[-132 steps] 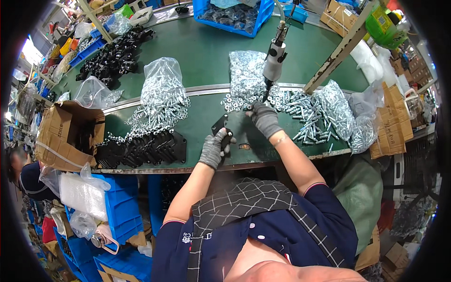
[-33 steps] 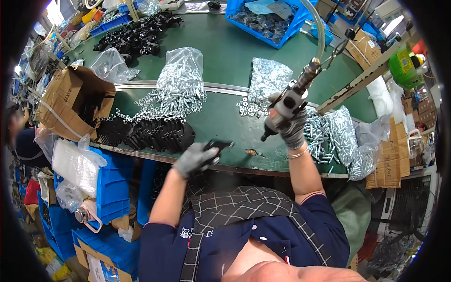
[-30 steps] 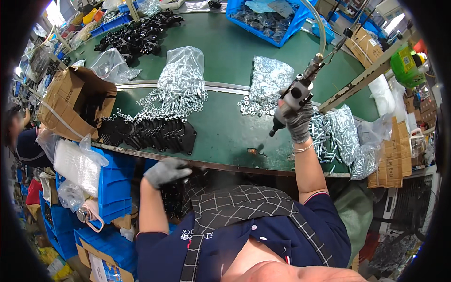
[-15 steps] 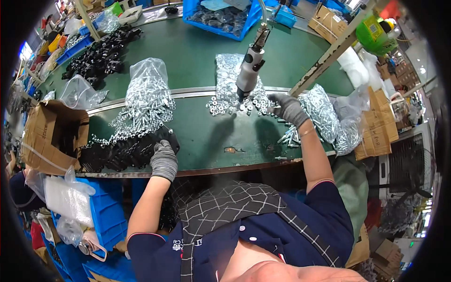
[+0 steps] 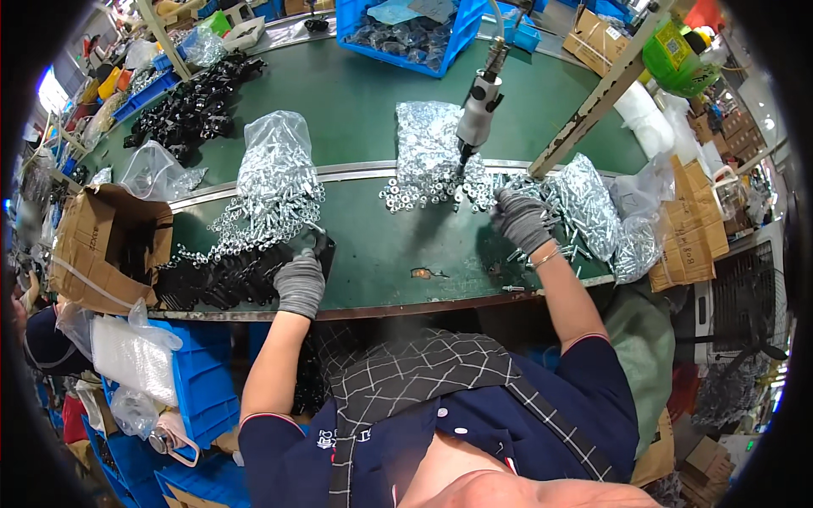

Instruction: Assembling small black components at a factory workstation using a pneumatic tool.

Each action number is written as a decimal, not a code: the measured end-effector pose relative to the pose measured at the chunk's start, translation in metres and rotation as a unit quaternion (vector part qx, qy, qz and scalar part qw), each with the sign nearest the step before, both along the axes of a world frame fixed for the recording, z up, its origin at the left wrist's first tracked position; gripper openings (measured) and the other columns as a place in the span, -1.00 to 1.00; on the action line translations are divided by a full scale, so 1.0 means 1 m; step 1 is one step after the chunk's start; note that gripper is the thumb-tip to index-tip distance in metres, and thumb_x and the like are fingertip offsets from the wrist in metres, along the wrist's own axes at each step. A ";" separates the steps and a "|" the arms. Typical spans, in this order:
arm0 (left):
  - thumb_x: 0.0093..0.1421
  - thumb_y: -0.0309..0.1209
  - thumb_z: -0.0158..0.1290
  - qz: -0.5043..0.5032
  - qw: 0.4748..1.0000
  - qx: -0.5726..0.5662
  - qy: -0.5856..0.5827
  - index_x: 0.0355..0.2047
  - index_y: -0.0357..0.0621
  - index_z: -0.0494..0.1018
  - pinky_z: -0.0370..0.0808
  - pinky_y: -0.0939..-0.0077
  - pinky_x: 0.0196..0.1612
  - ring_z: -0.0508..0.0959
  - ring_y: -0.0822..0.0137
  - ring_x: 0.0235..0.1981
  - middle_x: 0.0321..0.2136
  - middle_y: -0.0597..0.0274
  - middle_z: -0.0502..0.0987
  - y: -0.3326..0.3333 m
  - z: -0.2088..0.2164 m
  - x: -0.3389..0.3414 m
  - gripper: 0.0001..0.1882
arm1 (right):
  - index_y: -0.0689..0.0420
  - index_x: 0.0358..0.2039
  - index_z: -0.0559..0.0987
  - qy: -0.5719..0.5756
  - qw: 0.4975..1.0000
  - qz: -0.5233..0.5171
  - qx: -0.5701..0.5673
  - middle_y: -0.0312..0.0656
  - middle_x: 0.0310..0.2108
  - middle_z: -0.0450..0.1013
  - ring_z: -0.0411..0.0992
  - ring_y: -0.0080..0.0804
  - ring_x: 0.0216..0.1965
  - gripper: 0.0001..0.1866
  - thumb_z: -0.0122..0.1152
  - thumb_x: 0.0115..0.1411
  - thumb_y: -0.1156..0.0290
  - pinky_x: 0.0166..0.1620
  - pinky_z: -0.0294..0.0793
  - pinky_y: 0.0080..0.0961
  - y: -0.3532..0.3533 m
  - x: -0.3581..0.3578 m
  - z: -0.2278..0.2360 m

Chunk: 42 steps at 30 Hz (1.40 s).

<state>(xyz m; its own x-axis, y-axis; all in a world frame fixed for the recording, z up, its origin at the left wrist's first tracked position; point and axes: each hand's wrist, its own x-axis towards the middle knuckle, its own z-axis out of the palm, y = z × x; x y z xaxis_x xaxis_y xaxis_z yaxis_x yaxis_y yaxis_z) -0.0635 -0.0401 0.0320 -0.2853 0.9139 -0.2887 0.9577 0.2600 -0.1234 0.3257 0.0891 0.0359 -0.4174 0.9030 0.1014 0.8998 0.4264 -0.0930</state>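
Observation:
My left hand (image 5: 299, 284), in a grey knitted glove, is closed on a black part (image 5: 327, 252) at the right end of a row of similar black parts (image 5: 224, 278). A small silver piece shows by its fingertips. Just beyond lies a heap of silver bolts (image 5: 273, 201) spilling from a clear bag. My right hand (image 5: 522, 222), gloved alike, reaches down at the right end of a pile of silver nuts (image 5: 440, 191), beside loose bolts (image 5: 577, 233). Its fingers are curled, and anything between them is hidden. A hanging power screwdriver (image 5: 476, 118) points down over the nuts.
An open cardboard box (image 5: 114, 245) stands at the left end of the bench. A painted metal post (image 5: 593, 114) slants up beside the right hand. Farther back are a blue bin (image 5: 461, 38) of bagged parts and a heap of black parts (image 5: 190, 106).
My right hand has drawn its fingers in and moved slightly left and down by the fasteners. My left hand stays with the black part, where a silver piece now shows. The screwdriver has swung right.

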 end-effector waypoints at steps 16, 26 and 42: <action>0.18 -0.12 -0.04 0.183 0.313 0.010 -0.932 -0.23 -0.15 0.34 0.16 0.74 -0.82 0.28 0.51 -0.85 -0.64 0.26 0.44 -0.018 -0.032 0.037 -0.65 | 0.18 -0.35 0.44 0.699 0.475 -0.002 -0.534 -0.31 -0.58 0.42 0.36 -0.62 -0.60 -0.84 0.12 0.12 0.38 -0.53 0.36 -0.71 -0.103 -0.179 -0.015; 0.27 -0.21 -0.18 0.163 0.101 -0.042 -0.981 -0.13 -0.18 0.30 0.18 0.70 -0.80 0.21 0.48 -0.88 -0.69 0.28 0.37 -0.017 -0.036 0.050 -0.68 | 0.15 -0.39 0.46 0.560 0.690 0.023 -0.458 -0.36 -0.60 0.40 0.33 -0.68 -0.61 -0.76 0.03 0.19 0.22 -0.55 0.32 -0.74 -0.103 -0.168 0.013; 0.20 -0.23 -0.07 0.227 0.493 0.087 -0.835 -0.40 -0.27 0.41 0.29 0.71 -0.76 0.41 0.46 -0.77 -0.58 0.11 0.52 -0.003 -0.029 0.060 -0.70 | 0.15 -0.32 0.46 0.129 0.987 0.067 -0.074 -0.15 -0.45 0.43 0.44 -0.31 -0.39 -0.80 0.07 0.08 0.32 -0.36 0.43 -0.42 -0.005 -0.205 -0.026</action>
<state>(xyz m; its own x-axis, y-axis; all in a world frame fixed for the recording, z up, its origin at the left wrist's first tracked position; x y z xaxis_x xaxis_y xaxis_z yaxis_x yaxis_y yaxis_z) -0.0038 -0.0435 0.0032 0.0312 0.9175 -0.3965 -0.4776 0.3622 0.8004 0.1212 0.0839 0.0097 -0.5125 0.8539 0.0907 0.7740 0.5051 -0.3818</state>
